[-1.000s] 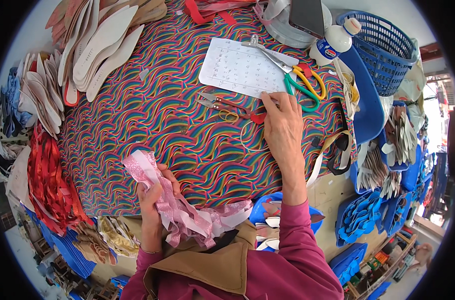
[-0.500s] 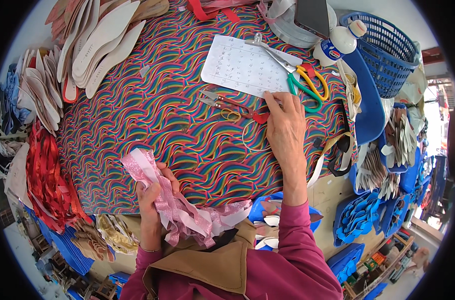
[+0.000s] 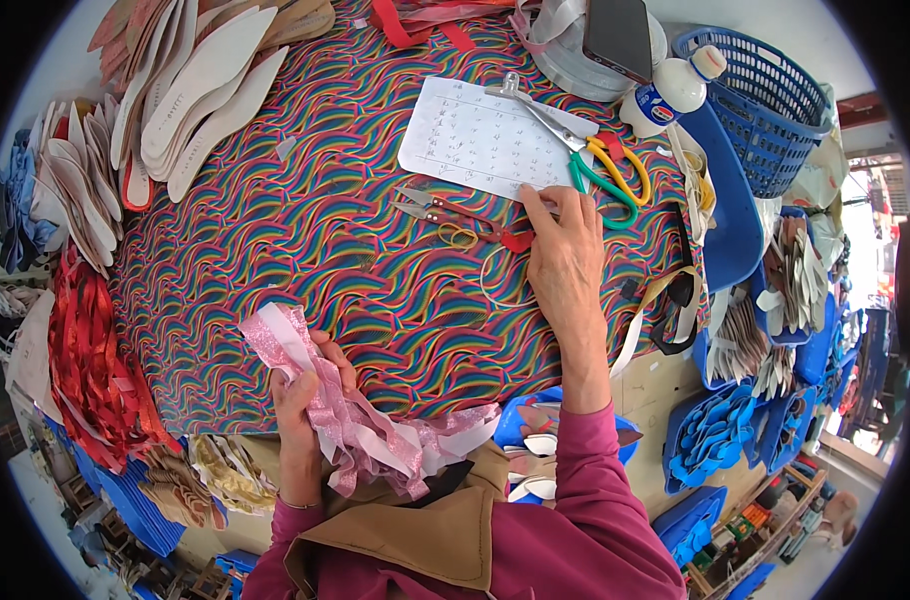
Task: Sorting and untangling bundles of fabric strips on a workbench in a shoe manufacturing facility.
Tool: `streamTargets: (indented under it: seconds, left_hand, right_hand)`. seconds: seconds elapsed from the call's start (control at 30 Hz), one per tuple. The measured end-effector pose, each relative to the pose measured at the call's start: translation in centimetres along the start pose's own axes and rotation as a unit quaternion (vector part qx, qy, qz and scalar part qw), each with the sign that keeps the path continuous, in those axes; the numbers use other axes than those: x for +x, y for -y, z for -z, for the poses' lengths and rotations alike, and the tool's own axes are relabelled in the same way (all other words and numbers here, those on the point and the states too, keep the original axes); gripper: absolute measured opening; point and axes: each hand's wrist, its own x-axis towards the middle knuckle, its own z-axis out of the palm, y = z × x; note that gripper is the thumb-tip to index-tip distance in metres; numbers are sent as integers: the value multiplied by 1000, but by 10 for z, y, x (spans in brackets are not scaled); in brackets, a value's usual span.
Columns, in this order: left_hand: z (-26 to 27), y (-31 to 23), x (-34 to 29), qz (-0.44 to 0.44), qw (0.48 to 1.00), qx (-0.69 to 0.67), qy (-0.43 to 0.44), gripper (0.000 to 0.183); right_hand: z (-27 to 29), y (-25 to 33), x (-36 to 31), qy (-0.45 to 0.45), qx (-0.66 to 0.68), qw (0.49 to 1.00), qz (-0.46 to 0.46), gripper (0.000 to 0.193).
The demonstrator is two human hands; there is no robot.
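Observation:
A bunch of pink glittery strips with white backing is held in my left hand, whose fingers and thumb close round it near its upper end. The loose ends hang toward my lap. My right hand lies palm down, with thumb and fingertips apart at the lower edge of a sheet of handwritten paper. Just beyond its fingers, scissors with green and yellow handles lie across the sheet's right side. Small thread snips and a thin pale loop are left of my right hand.
Shoe-insole-shaped pieces are stacked at the far left, above red strips. A white bottle, a dark phone and a blue basket stand far right. Blue bins of cut pieces line the right side.
The whole view has shifted slightly left and down. My left hand keeps its hold on the pink strips, and my right hand stays at the paper's edge.

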Motion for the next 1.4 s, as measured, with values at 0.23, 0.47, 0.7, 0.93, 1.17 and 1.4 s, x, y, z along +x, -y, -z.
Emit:
streamTargets:
  seconds: [0.23, 0.47, 0.7, 0.93, 1.17, 1.4]
  left_hand:
    - [-3, -1, 0, 2, 1000, 6, -10, 45]
    - [-4, -1, 0, 0, 1000, 7, -7, 45]
    - [-4, -1, -1, -5, 1000, 16, -8, 45]
    - [-1, 1, 1, -9, 1000, 10, 4, 46]
    - [1, 1, 1, -11, 1000, 1, 10, 45]
    - [-1, 0, 0, -8, 1000, -7, 9, 45]
  right_hand:
    - [0, 0, 1, 5, -4, 1000, -2, 45]
    - [-1, -1, 0, 15, -7, 1000, -8, 47]
    - [-6, -1, 0, 14, -26, 1000, -4, 49]
    - [-12, -2, 4, 10, -25, 1000, -12, 49]
    - [-12, -1, 6, 12, -31, 999, -8, 48]
    - [-11, 2, 7, 10, -41, 999, -7, 49]
